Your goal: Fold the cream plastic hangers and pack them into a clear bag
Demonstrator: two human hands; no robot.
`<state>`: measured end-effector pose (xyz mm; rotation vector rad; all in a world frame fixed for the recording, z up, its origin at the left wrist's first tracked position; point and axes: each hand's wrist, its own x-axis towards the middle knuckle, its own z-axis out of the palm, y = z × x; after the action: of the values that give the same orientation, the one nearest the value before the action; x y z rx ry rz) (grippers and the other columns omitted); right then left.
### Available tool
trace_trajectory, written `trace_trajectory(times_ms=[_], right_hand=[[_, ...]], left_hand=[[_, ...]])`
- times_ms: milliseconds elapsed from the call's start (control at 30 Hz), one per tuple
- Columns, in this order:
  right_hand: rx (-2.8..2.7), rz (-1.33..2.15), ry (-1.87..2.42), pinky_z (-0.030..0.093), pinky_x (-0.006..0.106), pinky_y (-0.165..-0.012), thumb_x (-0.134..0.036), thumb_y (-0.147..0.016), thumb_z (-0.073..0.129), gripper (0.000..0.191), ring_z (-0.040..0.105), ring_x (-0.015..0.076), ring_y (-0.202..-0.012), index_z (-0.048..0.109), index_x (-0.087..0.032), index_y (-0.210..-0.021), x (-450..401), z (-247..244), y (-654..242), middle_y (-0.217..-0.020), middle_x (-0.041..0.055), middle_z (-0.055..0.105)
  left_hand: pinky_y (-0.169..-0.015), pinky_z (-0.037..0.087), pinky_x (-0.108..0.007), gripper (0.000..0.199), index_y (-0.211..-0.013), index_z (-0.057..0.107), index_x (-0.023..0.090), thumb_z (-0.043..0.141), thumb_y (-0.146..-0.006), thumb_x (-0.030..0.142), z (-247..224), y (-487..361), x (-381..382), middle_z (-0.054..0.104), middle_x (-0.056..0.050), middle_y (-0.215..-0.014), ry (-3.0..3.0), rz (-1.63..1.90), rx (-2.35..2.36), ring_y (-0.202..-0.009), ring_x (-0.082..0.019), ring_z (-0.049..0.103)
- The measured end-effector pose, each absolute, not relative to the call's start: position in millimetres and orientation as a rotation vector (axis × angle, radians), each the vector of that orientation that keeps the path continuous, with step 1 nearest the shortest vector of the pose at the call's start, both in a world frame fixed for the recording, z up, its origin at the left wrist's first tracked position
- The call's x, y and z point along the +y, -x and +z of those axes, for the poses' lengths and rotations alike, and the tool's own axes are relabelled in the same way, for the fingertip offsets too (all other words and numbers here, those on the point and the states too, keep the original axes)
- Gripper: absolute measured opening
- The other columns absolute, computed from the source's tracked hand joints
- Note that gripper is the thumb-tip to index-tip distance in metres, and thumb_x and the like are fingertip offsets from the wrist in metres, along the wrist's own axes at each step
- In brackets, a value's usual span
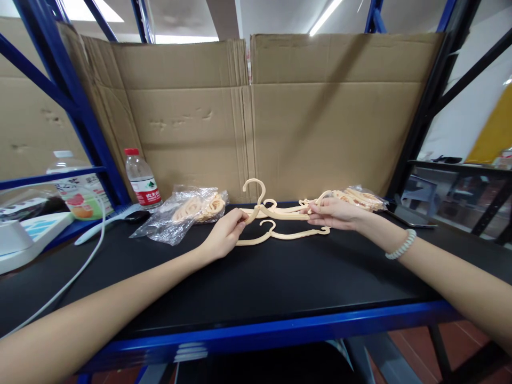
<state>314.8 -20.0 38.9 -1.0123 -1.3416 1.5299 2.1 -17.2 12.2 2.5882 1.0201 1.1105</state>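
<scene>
One cream hanger (276, 214), hook upward, is held above the black tabletop (272, 288): the left hand (224, 233) pinches one arm between its fingers, and the right hand (335, 212) has its fingers wrapped about the other end. From where I stand it looks light and stiff, probably slick plastic; the broad arms seem the safest hold, the slender hook the likeliest to snap. Another hanger (290, 236) lies just nearer.

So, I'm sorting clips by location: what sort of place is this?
Probably a workshop or storeroom: a flat black tabletop in a blue metal frame, with tall brown cardboard panels behind.
</scene>
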Motion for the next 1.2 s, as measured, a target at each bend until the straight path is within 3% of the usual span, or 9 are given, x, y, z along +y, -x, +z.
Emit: trace_trajectory(times_ms=[267,500,733,967,1200], right_hand=[[-1.321,1.529,1.049,0.058,0.028,-0.077,-0.016,-0.088,0.063,0.013,0.066,0.0137,-0.07,0.064,-0.012,-0.075,-16.1,36.5,-315.9,-0.073,0.0051,0.066],[-1.385,1.244,1.009,0.056,0.017,-0.065,-0.02,-0.084,0.067,0.016,0.064,0.0104,-0.066,0.062,-0.014,-0.07,-4.1,29.6,-323.6,-0.067,0.0037,0.066],[-1.448,1.41,1.02,0.056,0.02,-0.069,-0.017,-0.075,0.074,0.013,0.064,0.012,-0.073,0.063,-0.015,-0.071,-8.0,33.5,-325.0,-0.073,0.0026,0.065],[-1.362,1.706,0.976,0.056,0.034,-0.08,-0.019,-0.08,0.069,0.009,0.067,0.0231,-0.09,0.061,-0.016,-0.078,-20.1,36.8,-319.5,-0.084,0.006,0.066],[-1.402,1.787,1.05,0.057,0.03,-0.076,-0.023,-0.086,0.061,0.014,0.067,0.0246,-0.095,0.057,-0.015,-0.075,-20.5,38.0,-320.9,-0.094,0.0153,0.07]], left_hand=[[-0.068,0.039,-0.029,0.015,-0.086,0.051,0.017,0.037,-0.089,0.02,11.7,-2.6,-16.4,0.052,-0.002,-0.079,-2.605,1.109,1.018,-0.073,-0.016,0.049],[-0.07,0.04,-0.031,0.016,-0.086,0.051,0.018,0.036,-0.089,0.022,12.3,-3.4,-17.3,0.053,-0.003,-0.08,-2.604,1.108,1.029,-0.074,-0.018,0.05],[-0.07,0.04,-0.031,0.014,-0.084,0.05,0.018,0.037,-0.088,0.022,11.8,-3.8,-18.3,0.052,-0.002,-0.079,-2.604,1.125,1.041,-0.073,-0.018,0.05],[-0.069,0.04,-0.03,0.015,-0.085,0.051,0.018,0.036,-0.088,0.02,10.1,-6.1,-20.9,0.053,-0.002,-0.081,-2.605,1.103,1.052,-0.073,-0.017,0.05],[-0.069,0.041,-0.03,0.014,-0.085,0.05,0.019,0.036,-0.089,0.02,10.2,-6.9,-20.7,0.052,-0.002,-0.08,-2.628,1.109,1.04,-0.073,-0.017,0.05]])
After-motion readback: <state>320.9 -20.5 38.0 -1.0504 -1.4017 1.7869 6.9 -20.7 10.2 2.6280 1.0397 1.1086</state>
